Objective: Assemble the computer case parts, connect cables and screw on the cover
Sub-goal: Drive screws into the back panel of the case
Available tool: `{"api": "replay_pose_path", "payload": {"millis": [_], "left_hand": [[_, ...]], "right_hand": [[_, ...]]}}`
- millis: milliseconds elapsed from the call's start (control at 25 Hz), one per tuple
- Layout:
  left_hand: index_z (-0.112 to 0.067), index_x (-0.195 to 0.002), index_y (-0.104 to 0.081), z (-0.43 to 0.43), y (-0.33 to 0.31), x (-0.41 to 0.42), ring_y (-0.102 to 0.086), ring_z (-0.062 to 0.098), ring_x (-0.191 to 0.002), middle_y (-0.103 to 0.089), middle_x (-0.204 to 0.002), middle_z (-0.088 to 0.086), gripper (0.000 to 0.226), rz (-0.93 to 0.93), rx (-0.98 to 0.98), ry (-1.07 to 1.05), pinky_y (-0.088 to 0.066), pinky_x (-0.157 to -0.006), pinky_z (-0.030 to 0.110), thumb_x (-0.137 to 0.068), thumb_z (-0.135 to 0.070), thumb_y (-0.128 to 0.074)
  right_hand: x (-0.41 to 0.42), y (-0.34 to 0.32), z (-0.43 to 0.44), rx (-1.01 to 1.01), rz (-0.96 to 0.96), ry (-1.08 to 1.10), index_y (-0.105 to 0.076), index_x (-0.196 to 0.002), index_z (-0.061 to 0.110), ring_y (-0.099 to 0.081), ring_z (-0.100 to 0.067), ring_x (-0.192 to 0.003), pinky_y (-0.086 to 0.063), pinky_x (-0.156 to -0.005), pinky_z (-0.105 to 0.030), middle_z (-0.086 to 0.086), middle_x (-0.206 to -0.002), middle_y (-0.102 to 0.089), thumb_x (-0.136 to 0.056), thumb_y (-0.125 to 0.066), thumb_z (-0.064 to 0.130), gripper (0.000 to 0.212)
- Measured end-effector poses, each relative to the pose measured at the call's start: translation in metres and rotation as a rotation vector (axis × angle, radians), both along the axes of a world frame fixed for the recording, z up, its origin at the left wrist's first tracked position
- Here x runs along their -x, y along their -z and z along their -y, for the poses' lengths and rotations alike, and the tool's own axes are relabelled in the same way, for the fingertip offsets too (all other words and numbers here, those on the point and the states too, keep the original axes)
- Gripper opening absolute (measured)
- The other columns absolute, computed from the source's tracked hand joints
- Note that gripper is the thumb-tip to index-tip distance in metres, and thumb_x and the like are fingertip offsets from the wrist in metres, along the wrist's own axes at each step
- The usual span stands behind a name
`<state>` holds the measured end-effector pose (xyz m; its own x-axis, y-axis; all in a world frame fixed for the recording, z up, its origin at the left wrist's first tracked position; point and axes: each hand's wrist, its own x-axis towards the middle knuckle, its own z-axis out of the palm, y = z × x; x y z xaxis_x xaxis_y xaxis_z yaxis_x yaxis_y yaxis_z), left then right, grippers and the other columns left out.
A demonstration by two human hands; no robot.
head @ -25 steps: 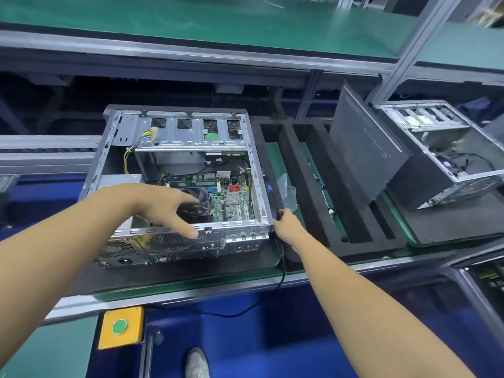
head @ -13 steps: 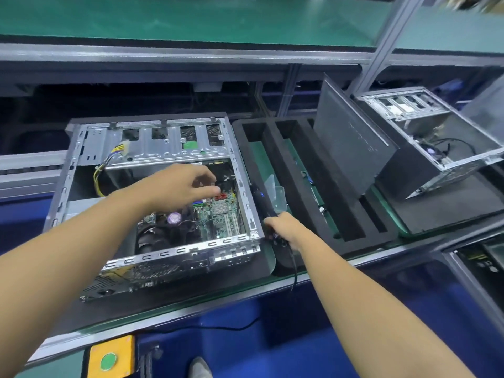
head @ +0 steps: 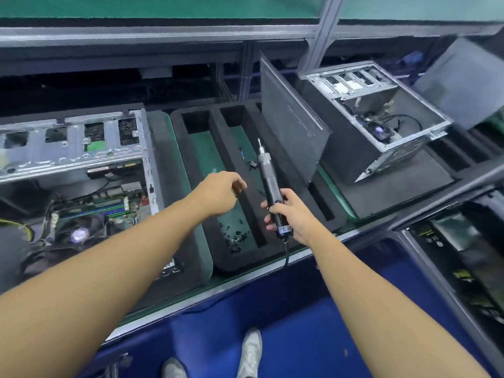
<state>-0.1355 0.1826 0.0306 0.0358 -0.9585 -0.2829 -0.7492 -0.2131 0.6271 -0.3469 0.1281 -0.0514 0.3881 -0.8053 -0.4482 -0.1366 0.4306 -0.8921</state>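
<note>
An open computer case (head: pixel 81 148) lies on its side at the left, with its motherboard (head: pixel 103 205) and fan showing. My right hand (head: pixel 289 214) grips a black electric screwdriver (head: pixel 268 184) by its lower end, bit pointing up and away, above a black foam tray (head: pixel 201 241). My left hand (head: pixel 221 189) hovers over the tray's left slot with fingers loosely curled, holding nothing I can see. Several small black screws (head: pixel 237 236) lie at the near end of that slot. A dark cover panel (head: pixel 289 129) leans upright in the tray's right part.
A second open case (head: pixel 381 126) stands tilted on a black mat at the right. The metal bench edge (head: pixel 245 279) runs across in front of the tray, with blue floor and my shoes below. Shelf rails and a post stand behind.
My left hand left the open case and moved right over the foam tray. My right hand lifted the screwdriver from beside the case. The view swung to the right.
</note>
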Motion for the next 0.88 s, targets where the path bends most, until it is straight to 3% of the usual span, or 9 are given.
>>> {"api": "replay_pose_path", "payload": {"millis": [120, 240, 360, 440, 560, 680, 880], "left_hand": [[-0.014, -0.117, -0.065, 0.034, 0.042, 0.014, -0.060, 0.021, -0.109, -0.063, -0.126, 0.003, 0.035, 0.146, -0.159, -0.050, -0.051, -0.088, 0.029, -0.091, 0.001, -0.046], [-0.005, -0.117, -0.067, 0.053, 0.088, 0.016, -0.058, 0.024, -0.086, -0.067, -0.118, 0.012, 0.034, 0.348, -0.302, -0.045, -0.053, -0.088, 0.032, -0.088, 0.006, -0.052], [-0.002, -0.106, -0.069, 0.061, 0.126, 0.022, -0.065, 0.031, -0.089, -0.066, -0.105, 0.016, 0.038, 0.513, -0.377, 0.008, -0.055, -0.082, 0.039, -0.079, 0.016, -0.050], [-0.004, -0.097, -0.064, 0.067, 0.139, 0.026, -0.066, 0.033, -0.089, -0.059, -0.089, 0.010, 0.032, 0.642, -0.380, 0.086, -0.054, -0.074, 0.040, -0.075, 0.017, -0.053], [-0.012, -0.108, -0.060, 0.075, 0.150, 0.027, -0.063, 0.029, -0.086, -0.061, -0.105, 0.005, 0.037, 0.801, -0.389, 0.189, -0.041, -0.065, 0.034, -0.079, 0.010, -0.055], [-0.019, -0.115, -0.059, 0.075, 0.169, 0.030, -0.066, 0.023, -0.096, -0.063, -0.111, -0.001, 0.039, 0.852, -0.424, 0.216, -0.036, -0.067, 0.031, -0.082, 0.001, -0.057], [-0.021, -0.122, -0.055, 0.074, 0.181, 0.035, -0.067, 0.023, -0.092, -0.065, -0.107, -0.002, 0.047, 0.866, -0.376, 0.152, -0.036, -0.065, 0.029, -0.081, 0.002, -0.056]], "right_hand": [[0.017, 0.008, 0.013, -0.004, -0.028, -0.031, -0.045, -0.131, 0.014, -0.057, -0.024, -0.064, -0.048, -0.051, -0.034, -0.013, -0.103, -0.063, -0.085, -0.068, 0.016, 0.052], [0.022, 0.027, 0.019, -0.022, 0.057, -0.034, -0.058, -0.113, 0.020, -0.054, -0.023, -0.060, -0.046, -0.050, -0.033, -0.008, -0.092, -0.063, -0.087, -0.065, 0.038, 0.032], [0.028, 0.048, 0.024, -0.033, 0.067, -0.058, -0.061, -0.107, 0.023, -0.053, -0.023, -0.059, -0.046, -0.050, -0.032, -0.007, -0.088, -0.063, -0.096, -0.057, 0.037, 0.018], [0.031, 0.058, 0.026, -0.031, 0.076, -0.088, -0.063, -0.110, 0.027, -0.054, -0.022, -0.059, -0.047, -0.051, -0.033, -0.007, -0.088, -0.063, -0.096, -0.056, 0.037, 0.018], [0.033, 0.064, 0.027, -0.039, 0.105, -0.139, -0.062, -0.121, 0.029, -0.053, -0.023, -0.059, -0.048, -0.052, -0.034, -0.007, -0.087, -0.063, -0.094, -0.058, 0.039, 0.029], [0.034, 0.070, 0.029, -0.069, 0.077, -0.157, -0.044, -0.147, 0.021, -0.054, -0.022, -0.060, -0.049, -0.053, -0.034, -0.007, -0.089, -0.064, -0.099, -0.057, 0.035, 0.052], [0.035, 0.070, 0.031, -0.071, 0.097, -0.166, -0.041, -0.150, 0.021, -0.055, -0.022, -0.060, -0.049, -0.053, -0.034, -0.007, -0.089, -0.064, -0.098, -0.058, 0.035, 0.057]]}}
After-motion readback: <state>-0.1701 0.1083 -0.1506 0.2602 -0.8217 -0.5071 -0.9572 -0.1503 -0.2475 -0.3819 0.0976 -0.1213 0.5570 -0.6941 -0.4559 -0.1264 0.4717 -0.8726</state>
